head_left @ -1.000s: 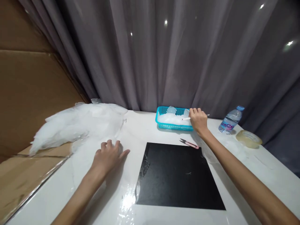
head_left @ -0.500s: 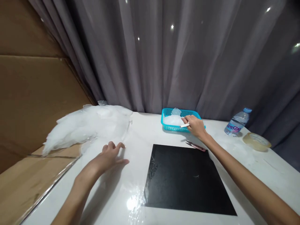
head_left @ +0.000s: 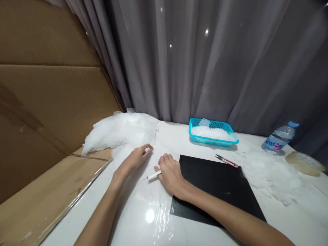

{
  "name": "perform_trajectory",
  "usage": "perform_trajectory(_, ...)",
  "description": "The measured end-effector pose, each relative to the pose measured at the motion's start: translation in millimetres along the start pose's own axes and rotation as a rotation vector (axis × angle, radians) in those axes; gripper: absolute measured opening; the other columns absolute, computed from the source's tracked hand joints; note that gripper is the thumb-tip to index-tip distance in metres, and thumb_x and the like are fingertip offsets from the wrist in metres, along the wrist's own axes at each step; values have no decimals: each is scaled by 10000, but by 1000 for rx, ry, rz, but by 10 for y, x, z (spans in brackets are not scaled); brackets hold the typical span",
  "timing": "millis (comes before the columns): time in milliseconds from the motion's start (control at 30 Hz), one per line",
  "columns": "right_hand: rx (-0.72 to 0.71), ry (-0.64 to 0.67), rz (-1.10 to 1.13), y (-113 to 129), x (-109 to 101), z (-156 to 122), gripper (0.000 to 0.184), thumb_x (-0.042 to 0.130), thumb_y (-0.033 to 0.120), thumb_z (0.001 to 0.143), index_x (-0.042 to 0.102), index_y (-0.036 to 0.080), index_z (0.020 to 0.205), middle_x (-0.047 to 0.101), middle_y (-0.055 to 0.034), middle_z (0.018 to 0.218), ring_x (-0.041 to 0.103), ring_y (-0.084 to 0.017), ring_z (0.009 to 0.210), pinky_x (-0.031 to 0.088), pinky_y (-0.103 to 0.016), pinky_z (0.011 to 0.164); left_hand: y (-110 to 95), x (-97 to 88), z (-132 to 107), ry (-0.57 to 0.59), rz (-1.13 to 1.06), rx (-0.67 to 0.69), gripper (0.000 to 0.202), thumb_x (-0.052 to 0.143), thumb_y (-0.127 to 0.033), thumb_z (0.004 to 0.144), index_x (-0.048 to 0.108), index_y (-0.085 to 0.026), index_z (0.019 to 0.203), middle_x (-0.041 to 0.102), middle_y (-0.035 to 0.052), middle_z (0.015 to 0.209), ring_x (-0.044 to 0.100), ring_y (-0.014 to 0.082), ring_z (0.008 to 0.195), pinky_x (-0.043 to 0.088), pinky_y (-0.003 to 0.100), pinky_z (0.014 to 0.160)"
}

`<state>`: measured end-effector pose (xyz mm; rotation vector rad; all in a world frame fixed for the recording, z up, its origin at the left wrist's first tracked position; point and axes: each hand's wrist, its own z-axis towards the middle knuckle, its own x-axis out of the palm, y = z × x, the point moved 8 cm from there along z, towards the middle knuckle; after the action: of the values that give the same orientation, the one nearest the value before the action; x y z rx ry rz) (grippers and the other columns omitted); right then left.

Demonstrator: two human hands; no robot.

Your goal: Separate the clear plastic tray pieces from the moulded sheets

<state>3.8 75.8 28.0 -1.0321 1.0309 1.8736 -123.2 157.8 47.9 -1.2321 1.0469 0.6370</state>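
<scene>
My right hand [head_left: 171, 172] is closed around a slim white pen-like stick [head_left: 153, 175] with a small dark tip that points left, low over the white table. Its wrist crosses the left edge of a black square mat [head_left: 212, 181]. Just to the left, my left hand [head_left: 138, 156] has its thumb and forefinger bent together near the tabletop; anything between them is too small or pale to make out. Behind that hand lies a heap of thin white translucent sheets [head_left: 125, 128].
A blue plastic basket [head_left: 214, 140] holding white sheets stands at the back. Pink-handled thread snips [head_left: 227, 161] lie at the mat's far edge. To the right are loose translucent pieces [head_left: 276, 177], a water bottle [head_left: 279, 138] and a tape roll [head_left: 304, 163]. Cardboard [head_left: 51, 99] borders the left.
My right hand has come from the basket to the left side of the mat, still holding the white stick. My left hand's spread fingers have drawn together. The view has turned left.
</scene>
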Motion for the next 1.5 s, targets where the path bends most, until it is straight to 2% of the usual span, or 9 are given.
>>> perform_trajectory(167, 36, 85, 83, -75, -43, -63, 154, 596, 50, 922, 583, 184, 996, 702, -113, 1061, 654, -259, 985, 498, -344, 750, -84, -97, -9, -68, 24, 53, 448, 446, -548, 963, 723, -197, 926, 695, 70, 795, 630, 246, 753, 442, 307, 684)
perform_trajectory(467, 5, 77, 194, -100, -157, -226, 107, 510, 116, 1019, 535, 217, 996, 715, -54, 998, 670, -233, 944, 456, -329, 725, -503, -156, -44, -183, 78, 320, 529, 431, -566, 994, 621, -204, 658, 628, 132, 967, 538, 304, 1021, 413, 453, 1035)
perform_trajectory(567, -12, 51, 217, -161, -322, -246, 119, 488, 123, 1023, 534, 227, 1059, 698, -44, 1033, 667, -218, 974, 475, -316, 755, -674, -171, -115, -168, 51, 375, 538, 367, -509, 1051, 614, -199, 687, 663, 111, 941, 583, 271, 977, 432, 408, 988)
perform_trajectory(733, 7, -52, 372, -613, -979, -239, 311, 459, 163, 1024, 456, 200, 1334, 650, -66, 1081, 642, -227, 1020, 493, -358, 880, -843, 35, -208, 76, -54, 281, 505, 495, -603, 1014, 597, -193, 738, 505, -24, 602, 479, 160, 580, 340, 294, 586)
perform_trajectory(867, -90, 125, 596, -848, -1338, -295, 310, 543, 207, 1004, 497, 237, 1309, 639, 9, 963, 628, -179, 913, 468, -310, 848, -1164, 260, -360, 316, -257, 287, 418, 702, -596, 892, 676, -205, 1037, 558, -49, 641, 523, 164, 613, 353, 249, 584)
perform_trajectory(1000, -81, 147, 501, -1180, -1621, -350, 279, 590, 336, 1023, 551, 241, 1283, 679, -20, 1042, 629, -185, 905, 456, -297, 807, -1578, 363, -591, 558, -557, 298, 350, 634, -490, 973, 624, -184, 803, 624, -21, 651, 562, 149, 586, 418, 233, 577)
perform_trajectory(1133, 182, 336, 2, -1856, -1594, -423, 407, 677, 336, 968, 527, 224, 1330, 642, -105, 1317, 574, -279, 1249, 447, -358, 961, -1859, 354, -714, 624, -801, 256, 341, 622, -454, 1002, 653, -176, 806, 647, -9, 574, 597, 150, 551, 475, 231, 584)
perform_trajectory(1367, 468, 609, -133, -2689, -1316, -623, 249, 810, 270, 859, 697, 192, 1066, 735, -92, 1117, 686, -299, 1097, 534, -330, 835, -1960, 723, -711, 505, -1378, -213, 304, 818, -449, 853, 719, -192, 983, 721, 13, 777, 676, 162, 608, 525, 231, 529)
perform_trajectory(1500, 527, 700, -101, -2861, -1158, -706, 296, 705, 332, 982, 666, 198, 1242, 709, -77, 1216, 707, -228, 1020, 605, -378, 865, -1981, 989, -589, 571, -1303, -69, 351, 762, -487, 912, 630, -180, 1018, 731, 43, 848, 722, 189, 726, 583, 279, 701)
